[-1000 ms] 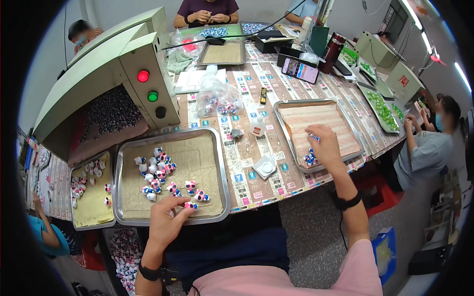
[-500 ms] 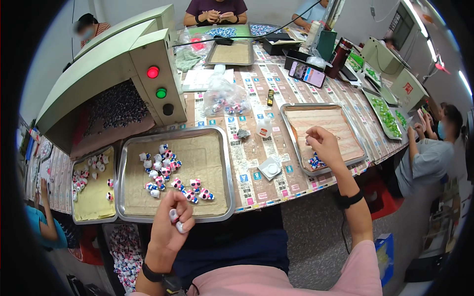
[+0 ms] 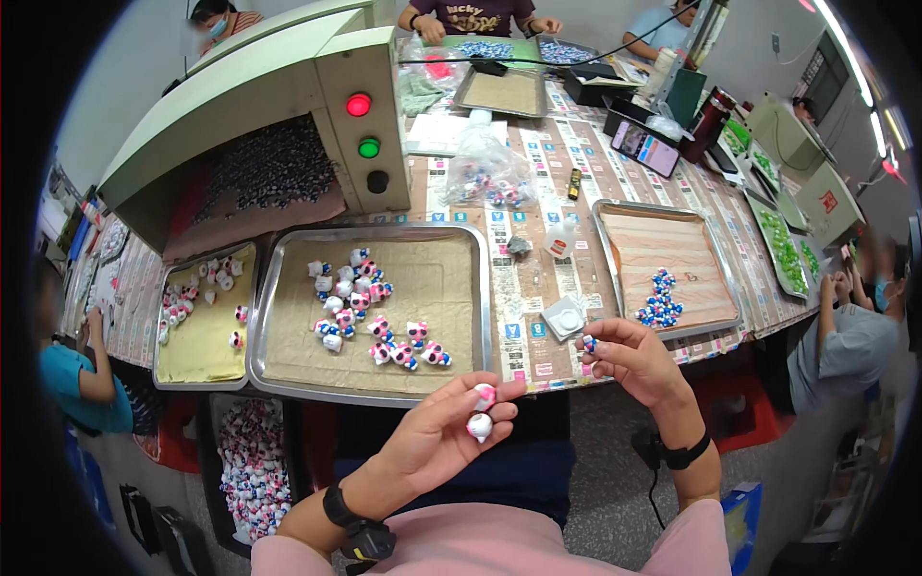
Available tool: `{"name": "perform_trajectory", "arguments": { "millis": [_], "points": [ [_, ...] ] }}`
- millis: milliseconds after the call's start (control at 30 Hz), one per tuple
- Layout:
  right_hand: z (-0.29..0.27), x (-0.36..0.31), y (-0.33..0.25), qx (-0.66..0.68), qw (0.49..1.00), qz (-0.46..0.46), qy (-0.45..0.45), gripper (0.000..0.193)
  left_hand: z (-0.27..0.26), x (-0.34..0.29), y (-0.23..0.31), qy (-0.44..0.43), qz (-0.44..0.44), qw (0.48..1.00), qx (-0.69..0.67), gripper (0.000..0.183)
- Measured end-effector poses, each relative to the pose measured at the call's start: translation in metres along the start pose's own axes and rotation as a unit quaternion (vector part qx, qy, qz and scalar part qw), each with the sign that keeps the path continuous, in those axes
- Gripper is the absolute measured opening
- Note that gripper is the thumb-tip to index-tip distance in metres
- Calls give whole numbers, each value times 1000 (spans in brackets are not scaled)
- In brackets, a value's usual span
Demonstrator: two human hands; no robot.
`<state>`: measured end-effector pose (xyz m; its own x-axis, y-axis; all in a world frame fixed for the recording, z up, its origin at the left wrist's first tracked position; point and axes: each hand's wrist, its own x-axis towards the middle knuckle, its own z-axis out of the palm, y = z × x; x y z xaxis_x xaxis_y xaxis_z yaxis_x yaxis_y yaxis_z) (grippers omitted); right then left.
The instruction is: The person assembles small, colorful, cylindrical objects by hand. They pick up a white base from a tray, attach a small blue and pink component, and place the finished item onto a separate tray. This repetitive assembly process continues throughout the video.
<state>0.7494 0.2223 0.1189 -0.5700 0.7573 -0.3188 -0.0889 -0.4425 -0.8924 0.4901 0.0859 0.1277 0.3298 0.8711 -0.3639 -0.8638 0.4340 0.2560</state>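
My left hand (image 3: 434, 434) is in front of the table's near edge, its fingers closed around two small toy heads: a pink-and-white one (image 3: 485, 396) and a round white one (image 3: 479, 427). To its right, my right hand (image 3: 642, 363) pinches a small blue-and-white toy piece (image 3: 589, 343) between thumb and fingers. Beyond that hand, a pile of similar blue-and-white pieces (image 3: 660, 305) lies in the paper-lined right tray (image 3: 663, 240). Pink, white and blue toy figures (image 3: 360, 293) are grouped in the larger metal tray (image 3: 437, 278) at the left.
A beige machine (image 3: 240, 72) with red and green lights stands at the far left. A smaller yellow-lined tray (image 3: 206, 360) holds more figures. A white bottle (image 3: 559, 238), a plastic bag (image 3: 488, 173) and a phone (image 3: 645, 147) are on the table. Below it, a dark bin (image 3: 252, 470) holds many figures.
My right hand has come out of the right tray toward my left hand, carrying a small blue-and-white piece. My left hand has moved right, away from the large tray, still with the toy heads.
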Motion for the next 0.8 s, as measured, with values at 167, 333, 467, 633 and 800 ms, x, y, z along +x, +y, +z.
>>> {"name": "perform_trajectory", "arguments": {
  "millis": [167,333,467,633,800],
  "points": [
    [6,2,6,-57,998,-34,-8,24,-9,2,-9,8,0,1000,16,30],
    [1,12,3,-156,982,-75,74,24,-18,3,-12,2,-3,1000,11,35],
    [-9,23,6,-306,928,-180,111,20,-17,3,-14,2,-2,1000,25,36],
    [4,36,2,-454,851,-220,146,18,-22,2,-16,-30,-4,999,26,35],
    [3,48,8,-559,774,-270,125,14,-31,2,-15,-24,-22,999,35,34]
  ]
}}
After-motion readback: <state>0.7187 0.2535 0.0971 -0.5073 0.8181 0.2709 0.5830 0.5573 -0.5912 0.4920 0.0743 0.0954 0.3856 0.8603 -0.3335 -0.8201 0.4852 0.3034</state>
